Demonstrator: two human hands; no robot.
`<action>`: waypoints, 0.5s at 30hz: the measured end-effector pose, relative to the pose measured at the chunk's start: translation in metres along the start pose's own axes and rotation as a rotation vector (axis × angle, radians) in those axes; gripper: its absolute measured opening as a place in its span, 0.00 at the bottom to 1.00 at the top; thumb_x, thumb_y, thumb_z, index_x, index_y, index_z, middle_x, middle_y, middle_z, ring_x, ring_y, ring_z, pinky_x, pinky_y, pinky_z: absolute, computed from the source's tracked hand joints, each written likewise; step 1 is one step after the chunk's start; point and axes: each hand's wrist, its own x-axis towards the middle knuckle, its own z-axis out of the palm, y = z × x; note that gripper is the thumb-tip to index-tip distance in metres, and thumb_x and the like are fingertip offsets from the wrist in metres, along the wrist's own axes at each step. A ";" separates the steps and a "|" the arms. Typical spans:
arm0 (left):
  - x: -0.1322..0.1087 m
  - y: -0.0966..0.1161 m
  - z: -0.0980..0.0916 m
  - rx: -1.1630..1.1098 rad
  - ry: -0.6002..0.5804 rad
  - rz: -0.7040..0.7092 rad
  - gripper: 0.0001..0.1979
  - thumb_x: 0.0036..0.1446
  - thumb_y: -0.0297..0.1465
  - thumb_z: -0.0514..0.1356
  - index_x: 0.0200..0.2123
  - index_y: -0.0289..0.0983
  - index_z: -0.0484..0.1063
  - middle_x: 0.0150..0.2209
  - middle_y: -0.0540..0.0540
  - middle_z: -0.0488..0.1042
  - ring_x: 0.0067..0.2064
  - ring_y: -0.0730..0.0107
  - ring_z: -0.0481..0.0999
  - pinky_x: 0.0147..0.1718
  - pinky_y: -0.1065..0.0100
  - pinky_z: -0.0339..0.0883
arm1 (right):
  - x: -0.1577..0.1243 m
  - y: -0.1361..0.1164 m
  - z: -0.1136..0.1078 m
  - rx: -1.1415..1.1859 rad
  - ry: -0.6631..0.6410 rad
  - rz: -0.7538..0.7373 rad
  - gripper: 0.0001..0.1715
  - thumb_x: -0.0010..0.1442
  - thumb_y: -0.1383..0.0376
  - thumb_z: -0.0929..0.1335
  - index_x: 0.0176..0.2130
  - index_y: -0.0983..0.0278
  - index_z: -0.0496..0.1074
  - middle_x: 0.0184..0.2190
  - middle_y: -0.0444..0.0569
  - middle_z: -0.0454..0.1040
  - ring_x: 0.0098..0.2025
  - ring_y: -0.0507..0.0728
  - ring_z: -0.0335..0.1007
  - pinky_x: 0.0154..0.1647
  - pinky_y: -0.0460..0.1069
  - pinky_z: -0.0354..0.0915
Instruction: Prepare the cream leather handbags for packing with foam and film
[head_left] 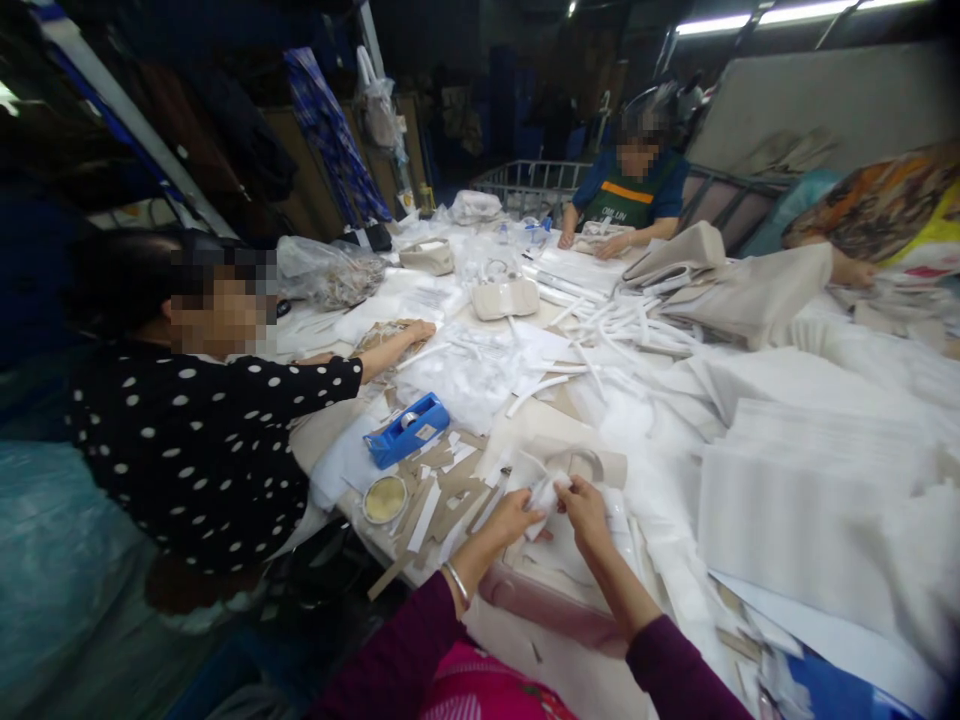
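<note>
While they're working close together, the left hand [499, 520] and right hand [585, 508] are both pinching a crumpled wad of white tissue [544, 497], right above a pale bag [547, 560] lying on the table [570, 670]. That bag's just down and to the right of the blue tape dispenser [405, 430]. A small round tin [385, 500] sits just below the dispenser, and a co-worker in a polka-dot top [202, 450] leans in on its left, one hand [409, 335] out on the table past it.
</note>
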 end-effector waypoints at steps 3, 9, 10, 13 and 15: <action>0.000 -0.005 0.007 0.050 0.076 -0.019 0.11 0.53 0.30 0.57 0.41 0.33 0.67 0.32 0.43 0.73 0.22 0.70 0.73 0.19 0.71 0.64 | 0.000 0.004 0.001 -0.039 -0.026 0.012 0.15 0.42 0.53 0.65 0.24 0.62 0.66 0.14 0.43 0.64 0.18 0.55 0.63 0.19 0.48 0.58; 0.001 -0.009 0.017 0.131 0.202 -0.058 0.10 0.53 0.29 0.56 0.38 0.31 0.70 0.19 0.46 0.69 0.16 0.69 0.68 0.15 0.71 0.60 | 0.011 0.012 0.000 -0.203 -0.136 0.028 0.13 0.48 0.55 0.63 0.26 0.62 0.65 0.16 0.45 0.66 0.20 0.56 0.65 0.23 0.49 0.62; 0.001 -0.010 0.017 0.143 0.222 -0.064 0.10 0.53 0.29 0.56 0.37 0.31 0.71 0.19 0.45 0.69 0.15 0.69 0.67 0.15 0.71 0.60 | 0.013 0.012 -0.001 -0.277 -0.150 0.014 0.12 0.50 0.56 0.63 0.27 0.63 0.66 0.18 0.47 0.68 0.22 0.57 0.66 0.24 0.50 0.62; 0.002 -0.014 0.018 0.189 0.279 -0.076 0.11 0.52 0.29 0.56 0.37 0.31 0.73 0.19 0.44 0.71 0.15 0.68 0.68 0.14 0.72 0.59 | 0.017 0.001 -0.001 -0.561 -0.061 -0.217 0.12 0.52 0.61 0.63 0.34 0.66 0.69 0.30 0.56 0.73 0.34 0.62 0.70 0.34 0.53 0.64; 0.003 -0.017 0.019 0.230 0.304 -0.072 0.11 0.52 0.29 0.55 0.35 0.30 0.75 0.17 0.44 0.71 0.14 0.68 0.68 0.13 0.73 0.59 | 0.016 -0.015 0.005 -0.727 0.014 -0.481 0.12 0.54 0.64 0.63 0.37 0.67 0.70 0.37 0.60 0.73 0.42 0.65 0.67 0.40 0.55 0.62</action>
